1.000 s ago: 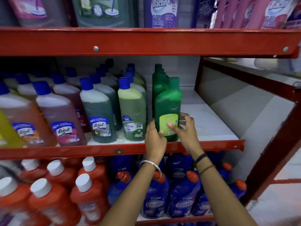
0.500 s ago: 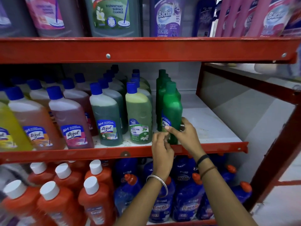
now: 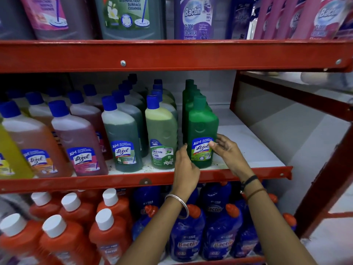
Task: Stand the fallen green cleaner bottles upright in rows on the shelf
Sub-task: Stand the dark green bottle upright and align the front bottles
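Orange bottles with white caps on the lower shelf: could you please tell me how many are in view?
6 orange bottles, all lower left. Back row: left, middle, right. Front row: left, middle, right. Others may be hidden behind them or beyond the frame edge.

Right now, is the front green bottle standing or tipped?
Upright: the green plastic cleaner bottle stands base down on the white shelf, cap up.

The front bottle [image 3: 202,131] stands on the shelf [image 3: 248,150], at the head of a row [image 3: 190,96] behind it. More bottles [image 3: 122,134] stand to its left.
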`<state>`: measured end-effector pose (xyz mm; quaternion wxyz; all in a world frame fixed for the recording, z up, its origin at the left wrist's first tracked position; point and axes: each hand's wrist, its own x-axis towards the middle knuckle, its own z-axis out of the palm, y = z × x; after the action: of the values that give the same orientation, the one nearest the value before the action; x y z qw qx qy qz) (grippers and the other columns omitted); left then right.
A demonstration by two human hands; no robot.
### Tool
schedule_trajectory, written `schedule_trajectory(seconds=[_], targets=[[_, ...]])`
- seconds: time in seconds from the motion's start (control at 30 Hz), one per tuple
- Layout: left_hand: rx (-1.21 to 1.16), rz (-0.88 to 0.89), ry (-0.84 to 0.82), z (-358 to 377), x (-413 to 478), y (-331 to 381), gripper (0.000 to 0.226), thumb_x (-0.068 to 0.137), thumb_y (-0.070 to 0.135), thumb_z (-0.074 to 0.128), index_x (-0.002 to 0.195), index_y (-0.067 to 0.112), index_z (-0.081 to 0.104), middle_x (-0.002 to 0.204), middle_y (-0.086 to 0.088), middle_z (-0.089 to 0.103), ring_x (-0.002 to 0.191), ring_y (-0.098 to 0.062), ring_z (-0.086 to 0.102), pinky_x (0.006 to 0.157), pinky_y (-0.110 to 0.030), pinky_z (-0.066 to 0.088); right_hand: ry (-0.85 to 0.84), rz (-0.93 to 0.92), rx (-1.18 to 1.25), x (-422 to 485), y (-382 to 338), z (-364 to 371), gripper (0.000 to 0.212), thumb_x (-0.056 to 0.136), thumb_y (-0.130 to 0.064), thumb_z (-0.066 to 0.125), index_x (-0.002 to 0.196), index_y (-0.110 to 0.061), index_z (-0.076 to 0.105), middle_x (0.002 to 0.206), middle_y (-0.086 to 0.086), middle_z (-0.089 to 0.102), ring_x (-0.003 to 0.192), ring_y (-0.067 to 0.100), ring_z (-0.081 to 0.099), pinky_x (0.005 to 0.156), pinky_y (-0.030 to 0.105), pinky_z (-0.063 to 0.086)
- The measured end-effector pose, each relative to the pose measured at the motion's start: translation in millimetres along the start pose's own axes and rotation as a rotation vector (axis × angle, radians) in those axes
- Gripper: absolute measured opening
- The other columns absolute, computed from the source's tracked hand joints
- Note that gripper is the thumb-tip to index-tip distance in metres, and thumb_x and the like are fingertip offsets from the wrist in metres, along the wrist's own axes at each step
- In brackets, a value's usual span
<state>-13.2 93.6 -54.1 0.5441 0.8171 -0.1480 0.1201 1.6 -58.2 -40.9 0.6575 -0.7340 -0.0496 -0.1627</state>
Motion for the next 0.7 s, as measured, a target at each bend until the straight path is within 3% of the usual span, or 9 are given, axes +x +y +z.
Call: schedule_trajectory(seconds=[0.17,0.27,0.43,0.6,0.7], targets=[[0.018,0.024,-0.080,-8.2,5.9,1.6,0.079,0.079,-0.015,0.037,0.146,0.018,0.012,0.142,-0.011,0.040,0.127,-0.019,0.041,0.099,-0.017,0.030,0.094,-0.012,0.048,-8.0,9.4,9.9,0.031,0.098,-0.024,0.038,0.124,-0.017,0.054,0.110,-0.003,0.066,0.100,0.007,0.063,0.079,0.014,0.054],[0.070,0.031,-0.135,-8.4,3.7,4.1,0.086,0.079,-0.014,0.039,0.147,0.022,0.000,0.144,-0.012,0.039,0.126,-0.021,0.041,0.096,-0.017,0.031,0.112,-0.019,-0.004,-9.0,11.1,15.3,0.034,0.099,-0.026,0.037,0.121,-0.012,0.058,0.108,0.006,0.068,0.101,0.018,0.065,0.083,0.025,0.055],[0.133,0.022,-0.144,-11.1,-2.2,8.6,0.086,0.080,-0.012,0.038,0.146,0.021,-0.004,0.145,-0.016,0.034,0.127,-0.027,0.038,0.093,-0.019,0.031,0.123,-0.026,-0.033,-12.4,10.8,17.6,0.028,0.099,-0.029,0.037,0.109,-0.020,0.062,0.107,0.011,0.069,0.101,0.022,0.065,0.092,0.042,0.053],[0.166,0.043,-0.146,-15.1,-12.5,4.9,0.087,0.079,-0.011,0.040,0.145,0.021,-0.007,0.139,-0.019,0.039,0.122,-0.028,0.040,0.097,-0.030,0.039,0.134,-0.007,-0.040,-27.3,12.0,18.3,0.034,0.097,-0.035,0.039,0.113,-0.018,0.064,0.110,0.012,0.070,0.105,0.023,0.066,0.093,0.041,0.052],[0.159,0.047,-0.156,-16.5,-14.4,3.9,0.086,0.080,-0.010,0.040,0.146,0.022,-0.006,0.140,-0.018,0.039,0.123,-0.026,0.039,0.090,-0.022,0.036,0.138,0.035,-0.032,-30.5,8.2,18.7,0.038,0.098,-0.033,0.038,0.117,-0.011,0.062,0.111,0.013,0.069,0.106,0.024,0.065,0.093,0.040,0.053]])
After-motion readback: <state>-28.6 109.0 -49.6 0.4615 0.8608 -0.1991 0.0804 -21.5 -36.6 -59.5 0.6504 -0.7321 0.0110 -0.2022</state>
